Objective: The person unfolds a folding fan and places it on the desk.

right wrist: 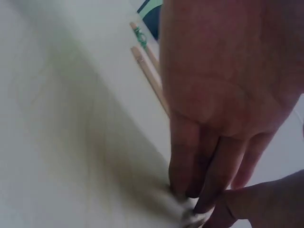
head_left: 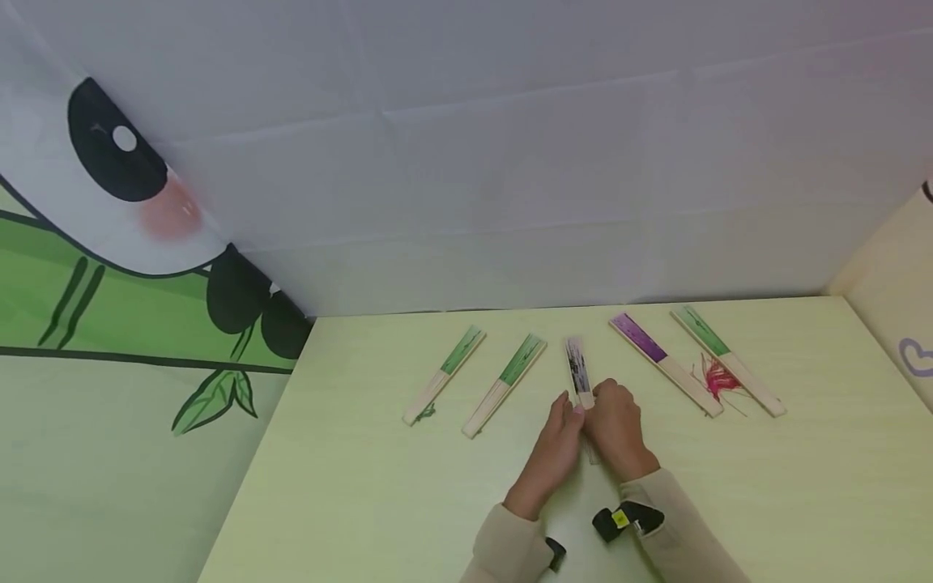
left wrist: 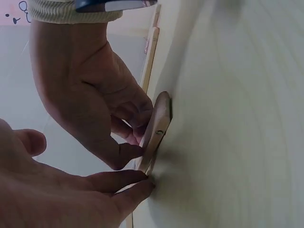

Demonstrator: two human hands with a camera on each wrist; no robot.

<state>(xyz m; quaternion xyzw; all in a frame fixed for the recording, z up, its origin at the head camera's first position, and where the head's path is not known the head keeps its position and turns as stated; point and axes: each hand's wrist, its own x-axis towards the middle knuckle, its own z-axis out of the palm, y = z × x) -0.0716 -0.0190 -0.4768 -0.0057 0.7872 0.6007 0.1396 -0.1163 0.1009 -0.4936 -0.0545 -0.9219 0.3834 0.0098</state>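
A closed folding fan (head_left: 578,372) with a dark-patterned pale leaf lies in front of me between both hands; its rivet end (left wrist: 160,127) shows in the left wrist view. My right hand (head_left: 615,425) holds the fan near its middle, fingers curled at its side. From the other side, my left hand (head_left: 554,453) touches the fan with fairly straight fingers (left wrist: 124,183), its thumb held apart in the left wrist view. The hands cover the fan's lower sticks in the head view. In the right wrist view, the right hand's fingers (right wrist: 223,166) reach down to the fan.
Two green folded fans (head_left: 459,352) (head_left: 523,356) lie to the left on the pale table (head_left: 350,502). Rightward are a purple fan (head_left: 639,336) and another green fan (head_left: 702,330), with a red tassel (head_left: 717,378) between them. A white wall panel (head_left: 510,202) rises behind.
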